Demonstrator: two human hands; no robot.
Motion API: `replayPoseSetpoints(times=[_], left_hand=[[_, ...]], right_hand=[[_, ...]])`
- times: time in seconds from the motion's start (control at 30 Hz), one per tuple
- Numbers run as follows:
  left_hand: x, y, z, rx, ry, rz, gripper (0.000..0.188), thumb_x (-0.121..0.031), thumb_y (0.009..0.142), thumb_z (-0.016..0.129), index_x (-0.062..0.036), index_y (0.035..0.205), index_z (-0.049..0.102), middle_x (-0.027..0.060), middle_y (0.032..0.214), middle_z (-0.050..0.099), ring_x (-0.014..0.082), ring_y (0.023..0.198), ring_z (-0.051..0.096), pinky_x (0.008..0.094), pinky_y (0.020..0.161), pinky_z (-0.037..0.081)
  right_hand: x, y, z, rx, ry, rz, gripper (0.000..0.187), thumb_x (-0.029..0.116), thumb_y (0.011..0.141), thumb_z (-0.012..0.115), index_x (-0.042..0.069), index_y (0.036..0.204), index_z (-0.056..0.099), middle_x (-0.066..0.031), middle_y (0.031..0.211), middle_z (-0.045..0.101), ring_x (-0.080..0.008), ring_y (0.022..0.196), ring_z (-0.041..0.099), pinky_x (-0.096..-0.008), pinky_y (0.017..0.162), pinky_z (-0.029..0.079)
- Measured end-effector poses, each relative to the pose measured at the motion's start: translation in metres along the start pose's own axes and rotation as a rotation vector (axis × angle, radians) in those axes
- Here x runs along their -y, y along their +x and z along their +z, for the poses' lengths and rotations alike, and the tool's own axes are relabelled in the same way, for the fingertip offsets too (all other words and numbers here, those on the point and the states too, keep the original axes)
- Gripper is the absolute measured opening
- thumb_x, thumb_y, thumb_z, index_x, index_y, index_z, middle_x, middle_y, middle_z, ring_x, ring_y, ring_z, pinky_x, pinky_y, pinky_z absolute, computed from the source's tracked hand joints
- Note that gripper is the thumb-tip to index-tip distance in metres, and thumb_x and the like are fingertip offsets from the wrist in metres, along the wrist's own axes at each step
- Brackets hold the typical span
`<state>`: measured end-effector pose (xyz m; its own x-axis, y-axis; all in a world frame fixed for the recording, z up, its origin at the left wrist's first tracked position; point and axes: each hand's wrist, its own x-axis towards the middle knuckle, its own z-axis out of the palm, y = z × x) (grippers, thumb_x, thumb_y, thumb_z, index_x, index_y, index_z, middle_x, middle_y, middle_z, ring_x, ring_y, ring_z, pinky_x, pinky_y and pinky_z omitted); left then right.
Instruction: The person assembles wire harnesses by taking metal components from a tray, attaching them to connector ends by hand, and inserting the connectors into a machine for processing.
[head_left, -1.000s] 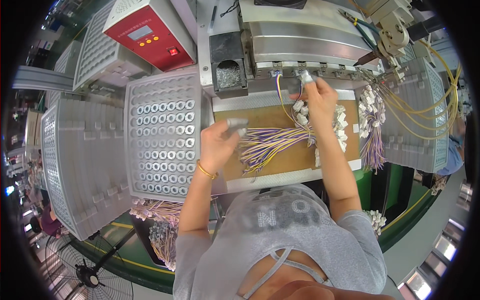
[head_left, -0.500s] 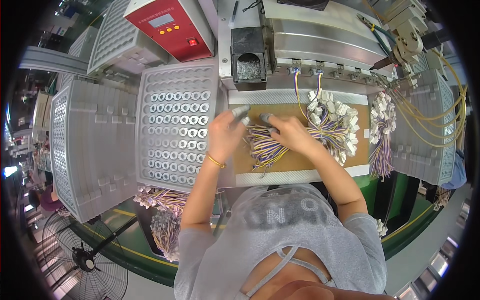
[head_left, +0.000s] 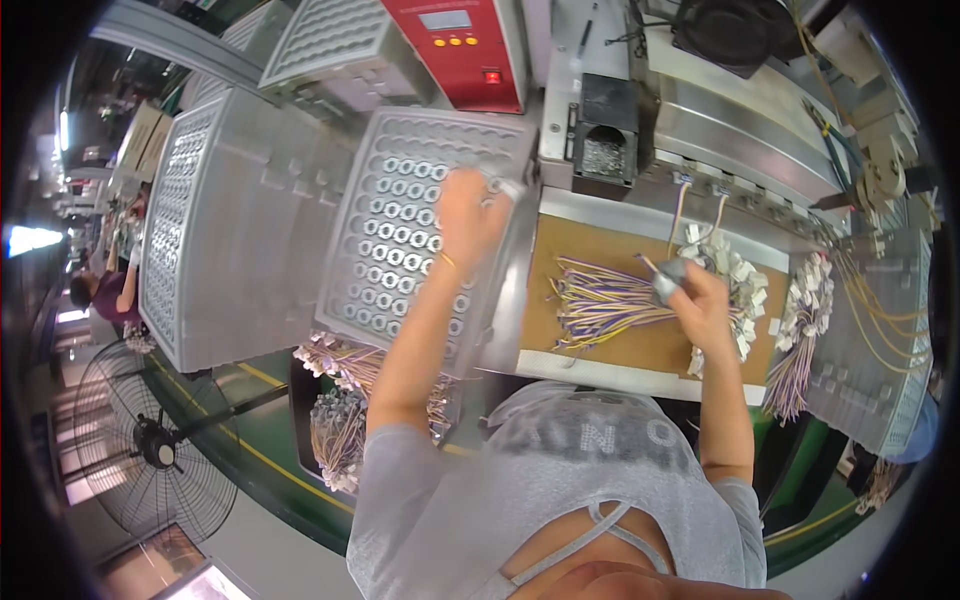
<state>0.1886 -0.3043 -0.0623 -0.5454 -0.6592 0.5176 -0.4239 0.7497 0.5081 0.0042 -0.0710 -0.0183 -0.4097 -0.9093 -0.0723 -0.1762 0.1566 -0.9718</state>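
Note:
My left hand [head_left: 468, 218] is over the right part of a grey plastic tray [head_left: 350, 165]. Its fingers are smeared by motion, so their grip does not show. Rows of round metal parts [head_left: 412, 212] fill many of the tray's pockets. On a brown work board [head_left: 545, 235], a bundle of yellow, white and purple wires [head_left: 605, 300] fans out to the left, with white connectors [head_left: 745, 300] at its right end. With grey covers on its fingertips, my right hand [head_left: 703, 305] pinches a wire [head_left: 646, 264] above the bundle; the short end sticks out to the left.
Behind the tray stands a red control box [head_left: 462, 60]. A black square holder [head_left: 606, 125] and a metal fixture [head_left: 745, 125] line the back of the board. Another wire bundle [head_left: 795, 325] hangs at its right. Stacked trays [head_left: 240, 240] stand far left, above a black fan [head_left: 155, 445].
My left hand has moved away from the wire bundle to the tray. My right hand has moved right and raised a wire end. The whole view has shifted and tilted.

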Motion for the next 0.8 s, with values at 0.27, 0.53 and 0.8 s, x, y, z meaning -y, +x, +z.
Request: replayPoseSetpoints(times=[0.27, 0.53, 0.8], left_hand=[[0.169, 0.005, -0.023, -0.057, 0.689, -0.667, 0.03, -0.033, 0.072, 0.057, -0.0099, 0.09, 0.064, 0.0156, 0.106, 0.051, 0.0347, 0.101, 0.042, 0.0517, 0.086, 0.029], [0.169, -0.006, -0.019, -0.043, 0.873, -0.613, 0.042, -0.042, 0.071, 0.058, -0.0093, 0.097, 0.061, 0.0167, 0.099, 0.055, 0.0371, 0.102, 0.044, 0.0531, 0.091, 0.028], [0.042, 0.009, -0.033, -0.151, -0.84, -0.601, 0.027, -0.011, 0.077, 0.057, 0.0009, 0.101, 0.053, 0.0065, 0.088, 0.058, 0.0169, 0.075, 0.058, 0.0277, 0.063, 0.048]], right_hand=[[-0.002, -0.003, 0.003, -0.032, -0.003, -0.073, 0.008, 0.001, 0.076, 0.053, -0.003, 0.081, 0.058, -0.0023, 0.062, 0.055, -0.0071, 0.056, 0.052, -0.022, 0.053, 0.042], [0.005, 0.005, 0.01, 0.017, -0.141, -0.145, 0.015, 0.004, 0.077, 0.051, -0.002, 0.088, 0.06, -0.0015, 0.066, 0.056, -0.0062, 0.059, 0.05, -0.021, 0.052, 0.04], [-0.003, 0.008, 0.01, -0.107, -0.171, -0.132, 0.008, 0.002, 0.071, 0.054, -0.002, 0.07, 0.048, -0.0065, 0.056, 0.047, -0.0098, 0.05, 0.042, -0.0247, 0.046, 0.037]])
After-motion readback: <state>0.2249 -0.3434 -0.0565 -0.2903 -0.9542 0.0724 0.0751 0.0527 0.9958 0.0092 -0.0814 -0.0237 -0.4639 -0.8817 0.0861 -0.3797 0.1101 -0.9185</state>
